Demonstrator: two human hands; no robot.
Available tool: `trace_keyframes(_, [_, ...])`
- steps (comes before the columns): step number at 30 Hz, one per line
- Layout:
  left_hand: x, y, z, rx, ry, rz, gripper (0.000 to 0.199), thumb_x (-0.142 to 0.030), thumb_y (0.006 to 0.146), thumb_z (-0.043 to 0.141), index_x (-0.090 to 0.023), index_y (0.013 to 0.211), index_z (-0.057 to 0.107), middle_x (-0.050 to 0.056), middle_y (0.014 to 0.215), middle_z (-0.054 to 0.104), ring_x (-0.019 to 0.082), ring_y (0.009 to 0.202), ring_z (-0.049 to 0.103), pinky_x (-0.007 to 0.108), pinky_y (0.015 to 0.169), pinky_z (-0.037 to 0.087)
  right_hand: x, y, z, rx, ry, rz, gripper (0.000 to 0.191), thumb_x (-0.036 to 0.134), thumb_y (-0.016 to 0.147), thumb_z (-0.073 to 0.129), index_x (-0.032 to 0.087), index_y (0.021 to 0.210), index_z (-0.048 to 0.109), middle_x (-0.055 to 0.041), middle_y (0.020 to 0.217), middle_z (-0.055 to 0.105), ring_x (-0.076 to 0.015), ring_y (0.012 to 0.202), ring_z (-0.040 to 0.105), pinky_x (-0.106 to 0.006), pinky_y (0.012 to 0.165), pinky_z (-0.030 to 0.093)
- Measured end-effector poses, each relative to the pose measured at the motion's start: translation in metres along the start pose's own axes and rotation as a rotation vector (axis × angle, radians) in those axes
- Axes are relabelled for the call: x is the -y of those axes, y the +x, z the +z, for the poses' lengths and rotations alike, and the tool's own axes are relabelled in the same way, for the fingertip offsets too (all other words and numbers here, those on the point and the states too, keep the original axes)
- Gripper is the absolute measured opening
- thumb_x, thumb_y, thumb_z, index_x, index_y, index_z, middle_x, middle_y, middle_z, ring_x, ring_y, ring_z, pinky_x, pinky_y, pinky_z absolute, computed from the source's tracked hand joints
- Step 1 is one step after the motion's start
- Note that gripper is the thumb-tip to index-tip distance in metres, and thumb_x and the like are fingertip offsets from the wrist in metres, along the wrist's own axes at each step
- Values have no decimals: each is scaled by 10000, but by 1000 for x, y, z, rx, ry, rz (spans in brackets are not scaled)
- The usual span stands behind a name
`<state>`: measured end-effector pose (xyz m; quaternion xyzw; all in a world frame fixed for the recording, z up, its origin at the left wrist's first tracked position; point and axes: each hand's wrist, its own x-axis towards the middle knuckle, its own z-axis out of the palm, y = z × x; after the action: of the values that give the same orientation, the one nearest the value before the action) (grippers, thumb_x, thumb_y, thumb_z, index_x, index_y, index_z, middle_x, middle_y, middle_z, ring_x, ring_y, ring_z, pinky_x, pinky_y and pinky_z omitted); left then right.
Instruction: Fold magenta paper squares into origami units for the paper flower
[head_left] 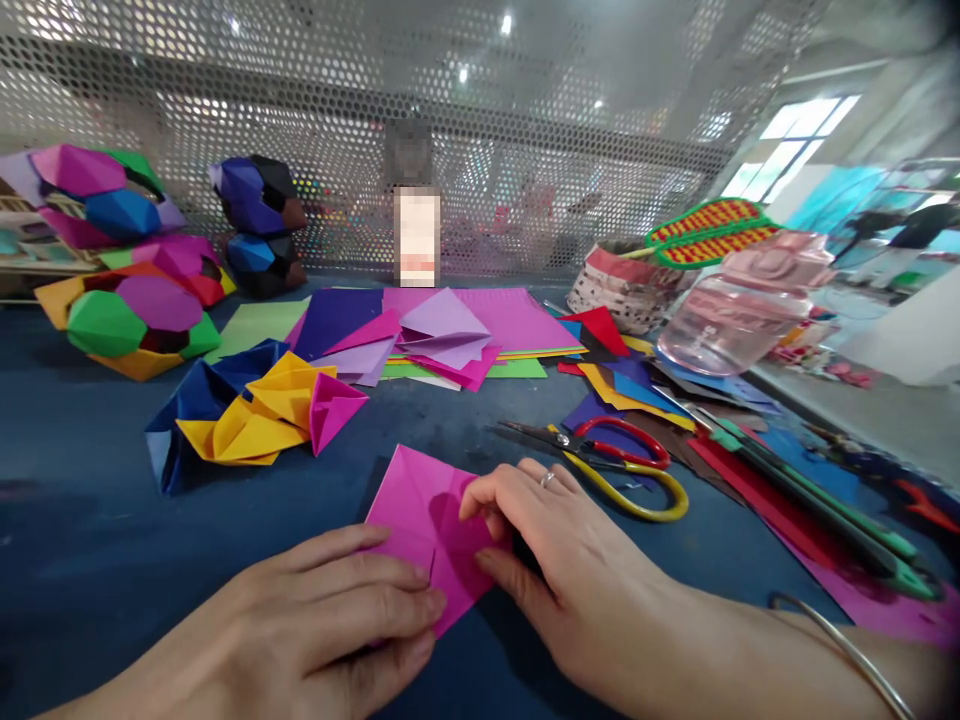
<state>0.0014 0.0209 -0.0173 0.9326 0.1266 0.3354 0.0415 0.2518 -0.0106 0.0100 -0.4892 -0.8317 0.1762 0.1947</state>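
A folded sheet of magenta origami paper (405,490) lies on the dark blue table in front of me, with crease lines across it. My left hand (352,600) rests on its lower left part, fingers stretched out and flat. At the paper's right edge, my right hand (532,540) is bent, with the edge between its curled fingers and thumb. Scissors (630,455) with red and yellow handles lie just beyond the right hand. To the upper left sit joined folded paper pieces in blue, yellow (266,415) and magenta.
Coloured paper sheets (517,310) are stacked at the back. Finished paper models (142,320) stand at the left. On the right are a pink clear bottle (735,310), a fabric pouch (622,285), paper scraps and a green paper-cutter-like tool (825,510). A perforated metal panel (315,130) rises behind.
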Motion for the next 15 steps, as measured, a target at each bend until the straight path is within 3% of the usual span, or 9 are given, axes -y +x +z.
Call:
trace_keyframes(3, [2, -1, -13, 97, -68, -7, 325, -61, 870, 547, -258, 1093, 679, -80, 1007, 775, 108, 1052, 719, 256, 1189, 368, -2, -2, -2, 13, 10, -95, 306, 25, 939, 451, 255, 1109, 559, -21, 1055, 601, -213, 926, 496, -386, 828, 369])
trace_keyframes(6, [4, -3, -27, 194, -107, -27, 455, 9, 738, 480, -257, 1064, 652, -59, 1018, 768, 122, 1109, 694, 270, 1180, 390, -5, -4, -1, -6, -1, -251, 403, 6, 931, 433, 283, 1150, 627, -24, 1113, 604, -207, 943, 502, -376, 831, 377])
trace_keyframes(10, [9, -5, -37, 212, 92, -187, 605, 49, 812, 366, -268, 1276, 590, -30, 1386, 623, 124, 1396, 472, 303, 1224, 308, -8, -7, 2, -59, -47, -420, 405, 30, 972, 427, 269, 1181, 677, -27, 1049, 634, -190, 957, 515, -347, 830, 393])
trace_keyframes(13, [18, -4, -40, 306, 53, -57, 538, 51, 873, 421, -262, 1274, 596, -47, 1344, 651, 94, 1366, 484, 259, 1252, 188, -9, -8, 4, -102, -78, -465, 361, 45, 976, 455, 236, 1172, 690, -23, 1019, 664, -184, 966, 522, -330, 835, 404])
trace_keyframes(15, [22, -2, -40, 300, -41, -29, 472, 48, 887, 439, -246, 1213, 613, -34, 1239, 703, 117, 1320, 522, 281, 1243, 210, -8, -9, 3, -112, -89, -486, 315, 73, 981, 484, 220, 1167, 692, -20, 1036, 685, -183, 979, 532, -332, 860, 410])
